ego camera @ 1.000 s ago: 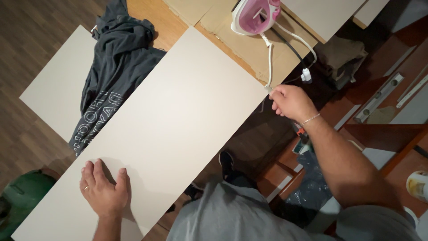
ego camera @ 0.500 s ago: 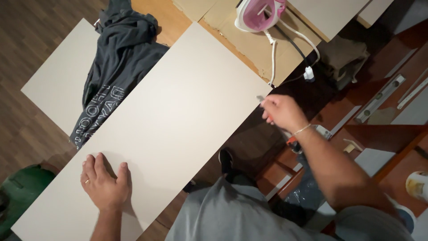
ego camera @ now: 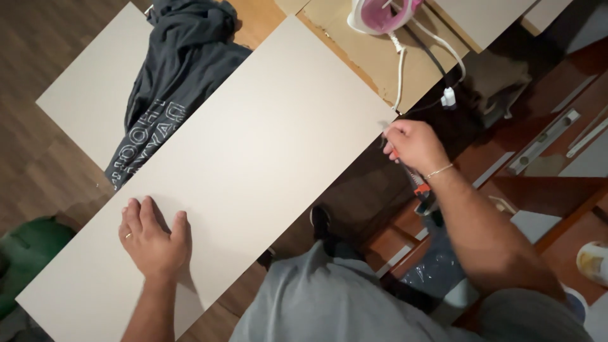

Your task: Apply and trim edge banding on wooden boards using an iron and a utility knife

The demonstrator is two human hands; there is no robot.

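At the right edge of the long pale board (ego camera: 253, 158), we find the right hand (ego camera: 413, 144) closed in a fist around a small tool (ego camera: 420, 185) with an orange handle; only the handle end shows below the wrist, and a thin tip shows at the knuckles, touching or just beside the board's edge, which of the two we cannot tell. We note a thin bracelet on that wrist. We find the left hand (ego camera: 154, 242) pressed flat on the near part of the same board, fingers spread, holding nothing, a ring on one finger. We see the board lying diagonally across the view, well apart from a second pale board (ego camera: 95, 101) at upper left. Between the two boards lies a dark grey garment (ego camera: 171, 82) with pale lettering, overlapping the second board and the long board's far edge. Beyond the long board's far end we see a pink and white iron (ego camera: 380, 14) on a brown surface, its white cord (ego camera: 443, 76) running down to a plug near the right hand
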